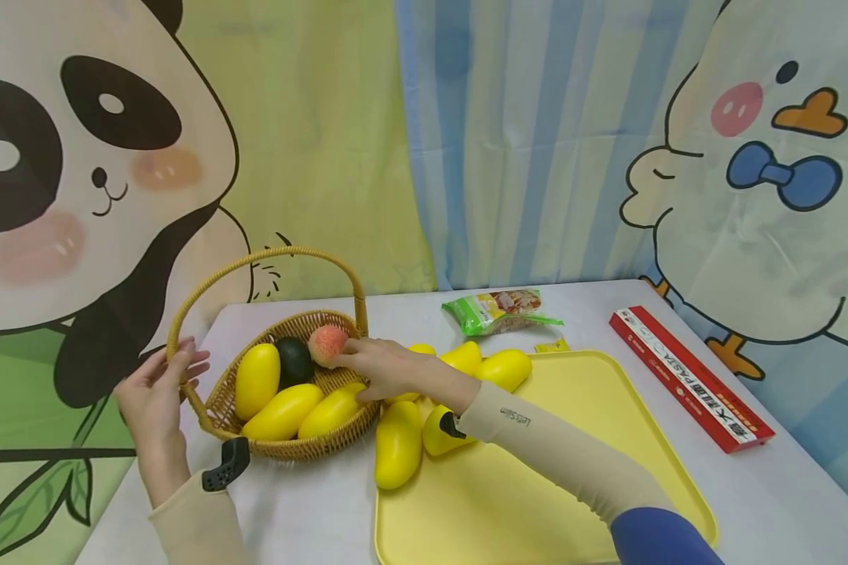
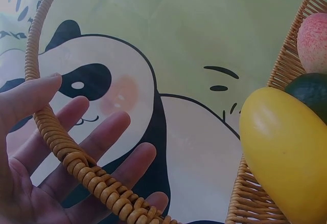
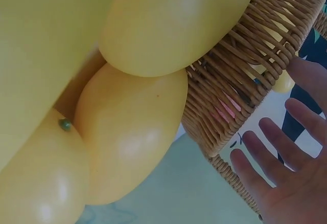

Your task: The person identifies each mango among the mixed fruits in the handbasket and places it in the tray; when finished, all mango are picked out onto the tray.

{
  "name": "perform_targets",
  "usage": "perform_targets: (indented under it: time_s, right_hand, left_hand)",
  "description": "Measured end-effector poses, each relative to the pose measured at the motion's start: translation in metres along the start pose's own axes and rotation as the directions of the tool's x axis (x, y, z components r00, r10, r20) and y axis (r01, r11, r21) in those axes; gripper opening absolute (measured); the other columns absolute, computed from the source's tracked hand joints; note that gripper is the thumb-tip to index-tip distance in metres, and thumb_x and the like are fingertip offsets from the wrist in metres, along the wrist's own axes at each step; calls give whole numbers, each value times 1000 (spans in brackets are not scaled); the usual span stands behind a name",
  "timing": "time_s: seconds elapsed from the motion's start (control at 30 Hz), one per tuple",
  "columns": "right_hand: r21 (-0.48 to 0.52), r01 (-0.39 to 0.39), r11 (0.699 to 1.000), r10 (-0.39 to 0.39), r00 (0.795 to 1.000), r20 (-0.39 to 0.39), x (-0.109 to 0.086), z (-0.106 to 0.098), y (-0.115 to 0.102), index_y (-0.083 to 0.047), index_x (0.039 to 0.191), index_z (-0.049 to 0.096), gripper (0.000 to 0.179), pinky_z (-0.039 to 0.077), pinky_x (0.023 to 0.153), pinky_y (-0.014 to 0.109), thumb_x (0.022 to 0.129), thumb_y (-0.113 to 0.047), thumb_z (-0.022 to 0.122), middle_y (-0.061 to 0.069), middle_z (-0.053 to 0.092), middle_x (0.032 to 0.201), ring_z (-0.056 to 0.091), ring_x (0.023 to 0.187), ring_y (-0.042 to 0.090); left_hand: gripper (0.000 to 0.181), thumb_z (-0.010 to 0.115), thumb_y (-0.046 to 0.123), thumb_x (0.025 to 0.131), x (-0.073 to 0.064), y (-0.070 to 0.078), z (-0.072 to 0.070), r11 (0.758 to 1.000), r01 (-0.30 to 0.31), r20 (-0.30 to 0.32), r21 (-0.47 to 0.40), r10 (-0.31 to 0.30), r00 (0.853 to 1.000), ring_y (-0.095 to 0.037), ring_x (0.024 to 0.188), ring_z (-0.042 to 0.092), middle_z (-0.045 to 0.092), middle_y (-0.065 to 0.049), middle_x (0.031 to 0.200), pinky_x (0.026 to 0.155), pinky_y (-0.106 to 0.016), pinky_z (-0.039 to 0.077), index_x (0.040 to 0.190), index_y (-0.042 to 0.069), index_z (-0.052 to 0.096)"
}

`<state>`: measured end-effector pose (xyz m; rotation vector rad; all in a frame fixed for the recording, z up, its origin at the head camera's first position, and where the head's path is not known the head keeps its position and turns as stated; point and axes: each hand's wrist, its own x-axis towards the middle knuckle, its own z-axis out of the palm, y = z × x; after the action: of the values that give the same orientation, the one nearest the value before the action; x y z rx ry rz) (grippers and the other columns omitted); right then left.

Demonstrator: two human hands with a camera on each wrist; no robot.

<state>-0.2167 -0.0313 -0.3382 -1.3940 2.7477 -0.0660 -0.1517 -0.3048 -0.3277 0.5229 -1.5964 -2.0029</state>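
A wicker basket holds three yellow mangoes, a dark green avocado and a pink peach. At its left side my left hand rests against the handle, thumb on one side and loosely spread fingers on the other. My right hand reaches over the basket's right rim, its fingertips beside the peach. In the right wrist view its fingers are spread near the woven side. Below the right forearm, several more mangoes lie by the basket.
A yellow tray sits at front right, with mangoes along its left and back edges. Behind it lie a green snack bag and a small yellow packet. A long red pasta box lies at the right. Printed curtains hang behind the table.
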Motion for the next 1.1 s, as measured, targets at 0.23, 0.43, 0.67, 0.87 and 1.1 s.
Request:
perform_targets:
  time_s: [0.23,0.43,0.67,0.87,1.1]
  right_hand:
    - [3,1,1000,-1,999,50,11,3,-2,-18,136,54,62,49,78,27,81,-35,77,5,51,129,55,98,15]
    - [4,-20,1000,19,995,97,20,5,-5,-18,136,53,71,48,90,29,76,-42,80,5,50,135,55,112,18]
    - [-37,-4,999,8,994,112,28,7,-9,-19,136,54,73,47,94,29,74,-44,81,3,51,134,54,115,16]
    - [-25,19,999,-16,991,130,32,12,-10,-19,136,54,68,44,100,29,77,-40,80,4,49,138,53,119,16]
    - [1,27,1000,-27,986,164,35,18,-11,-22,136,54,64,42,103,32,79,-39,78,4,46,144,53,120,14]
  left_hand:
    - [34,78,30,79,1,0,0,1000,-6,4,-7,6,1000,-9,66,70,73,6,74,62,-17,48,105,10,75]
    - [32,78,29,79,0,-2,0,1000,-1,3,-10,1,1000,-8,65,70,73,6,73,60,-16,48,105,10,75]
    - [33,79,29,79,0,-2,0,1000,-17,7,-18,17,1000,-9,65,70,73,6,74,60,-16,48,105,9,75]
    - [32,78,30,79,0,0,0,1000,-13,3,-10,13,1000,-9,65,70,73,6,74,60,-17,48,104,10,75]
    - [34,78,31,79,-1,0,0,1000,-4,6,8,4,1000,-8,66,70,73,7,74,61,-17,47,106,10,75]
